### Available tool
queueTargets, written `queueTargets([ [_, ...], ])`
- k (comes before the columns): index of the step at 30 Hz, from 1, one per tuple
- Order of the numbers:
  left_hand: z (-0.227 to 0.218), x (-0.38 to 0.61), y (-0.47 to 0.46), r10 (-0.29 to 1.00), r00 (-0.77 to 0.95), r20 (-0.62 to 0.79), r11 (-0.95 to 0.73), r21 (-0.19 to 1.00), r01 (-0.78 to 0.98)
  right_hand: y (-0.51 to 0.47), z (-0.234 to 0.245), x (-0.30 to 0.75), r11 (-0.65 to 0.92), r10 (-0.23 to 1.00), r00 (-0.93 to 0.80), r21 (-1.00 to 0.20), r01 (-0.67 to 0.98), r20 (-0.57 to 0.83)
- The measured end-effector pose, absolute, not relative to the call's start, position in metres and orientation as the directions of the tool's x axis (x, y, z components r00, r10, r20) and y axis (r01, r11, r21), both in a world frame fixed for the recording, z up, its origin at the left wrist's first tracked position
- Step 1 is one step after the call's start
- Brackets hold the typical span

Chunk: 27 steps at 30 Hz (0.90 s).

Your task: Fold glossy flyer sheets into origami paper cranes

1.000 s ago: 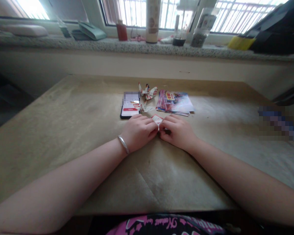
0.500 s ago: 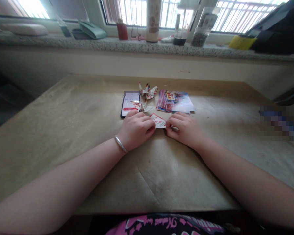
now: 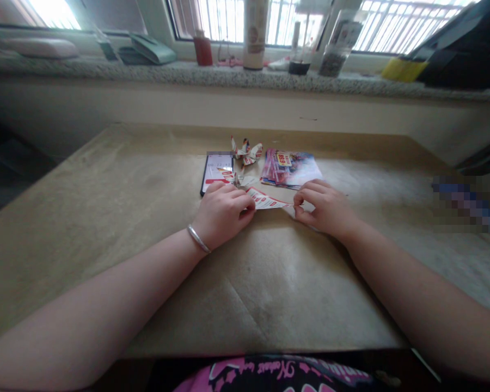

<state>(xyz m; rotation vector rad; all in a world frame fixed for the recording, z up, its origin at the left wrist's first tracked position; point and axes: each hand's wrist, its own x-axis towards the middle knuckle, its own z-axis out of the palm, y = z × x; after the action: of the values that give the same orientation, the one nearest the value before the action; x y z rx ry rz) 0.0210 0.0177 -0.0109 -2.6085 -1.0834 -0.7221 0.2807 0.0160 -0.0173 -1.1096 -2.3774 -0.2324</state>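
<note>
Between my two hands a red-and-white printed sheet of paper (image 3: 266, 201) lies folded on the table. My left hand (image 3: 225, 213), with a silver bangle at the wrist, is closed on the sheet's left end. A right-hand flap of the paper is pinched between the thumb and fingers of my right hand (image 3: 324, 208). Just beyond my left hand is a smartphone (image 3: 217, 169) with its screen lit. Beside the phone are folded paper cranes (image 3: 249, 153), made of similar printed paper; the nearer one (image 3: 242, 179) is partly hidden behind my left hand.
A stack of colourful printed leaflets (image 3: 292, 167) lies beyond my right hand on the table (image 3: 179, 294). Along the granite windowsill (image 3: 155, 73) stand a red bottle (image 3: 203, 49), a tall cylinder (image 3: 254, 38), a clear container (image 3: 337, 49) and a dark bag (image 3: 465, 49). A blurred-out item (image 3: 469, 204) is at the right.
My right hand has moved right and slightly away from me, drawing the paper's flap outward, so the sheet spans wider. My left hand has shifted slightly left.
</note>
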Motion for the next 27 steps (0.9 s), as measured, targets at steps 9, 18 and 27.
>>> queueTargets([
  [9, -0.010, 0.020, 0.017, 0.610, 0.601, 0.517, -0.703, 0.001, 0.712, 0.020, -0.016, 0.292, 0.686, 0.660, -0.556, -0.104, 0.720, 0.505],
  [18, -0.014, 0.016, 0.024, 0.635, 0.585, 0.505, -0.691, 0.031, 0.722, 0.021, -0.016, 0.299, 0.653, 0.683, -0.519, -0.114, 0.748, 0.514],
  [27, -0.015, 0.024, 0.022, 0.553, 0.644, 0.529, -0.741, -0.043, 0.670, 0.010, -0.014, 0.269, 0.718, 0.629, -0.583, -0.096, 0.690, 0.514],
])
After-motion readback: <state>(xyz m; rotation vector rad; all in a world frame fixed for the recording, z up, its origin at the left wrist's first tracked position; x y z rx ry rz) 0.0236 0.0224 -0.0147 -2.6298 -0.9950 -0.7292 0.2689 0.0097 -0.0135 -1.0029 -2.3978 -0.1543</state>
